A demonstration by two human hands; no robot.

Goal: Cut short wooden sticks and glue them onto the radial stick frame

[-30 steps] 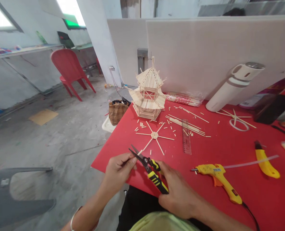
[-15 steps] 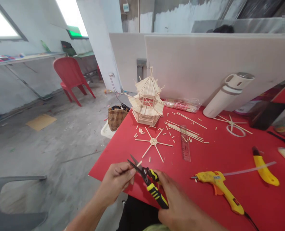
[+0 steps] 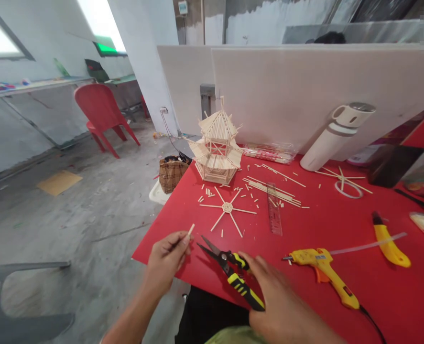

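My left hand (image 3: pixel 167 258) pinches a short bamboo stick (image 3: pixel 190 230) near the front left corner of the red table (image 3: pixel 326 229). My right hand (image 3: pixel 279 306) grips the yellow-and-black handles of a pair of snips (image 3: pixel 229 272), whose blades stand apart just right of the stick. Beyond them lies a star of sticks around a small hub (image 3: pixel 228 208). A stick pagoda model (image 3: pixel 217 143) stands at the table's far left edge.
A clear ruler (image 3: pixel 274 210), loose sticks (image 3: pixel 272 188), a yellow glue gun (image 3: pixel 322 270), a yellow knife (image 3: pixel 389 239) and a white flask (image 3: pixel 335 136) lie on the table. White boards (image 3: pixel 305 91) back it. A checked bag (image 3: pixel 171 173) and red chair (image 3: pixel 102 112) stand on the floor.
The snips have come away from the stick and dropped toward the table edge. My left hand has pulled left with the stick, which now sticks up clear of the blades.
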